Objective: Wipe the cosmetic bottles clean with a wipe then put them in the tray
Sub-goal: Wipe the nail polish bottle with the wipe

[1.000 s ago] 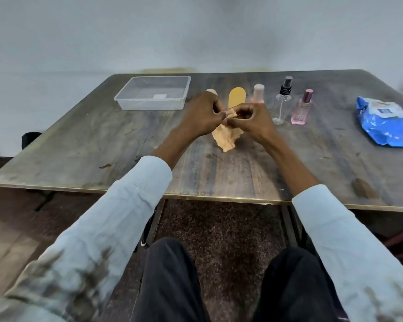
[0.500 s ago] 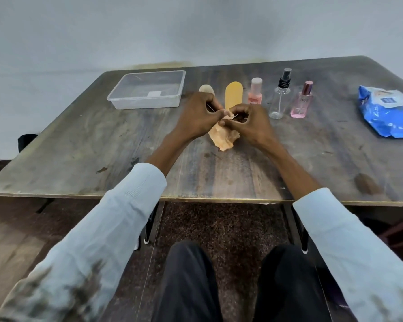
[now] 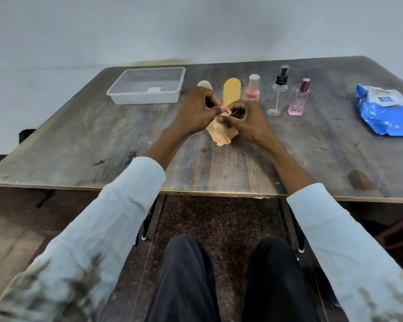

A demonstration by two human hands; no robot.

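Tan wipe [image 3: 221,133]: crumpled, hanging to the tabletop [image 3: 102,135], which I judged could snag it.
Hands: left hand [image 3: 196,110] and right hand [image 3: 249,119] together, each pinching the wipe.
Bottles: pink bottle [image 3: 253,91] upright, untouched.
Tray [image 3: 147,98]: far left, clear plastic.

Pale blue long sleeves [image 3: 116,219], cuffs pushed back above the wrists; dark smudges near the left elbow; black trousers [image 3: 189,280].
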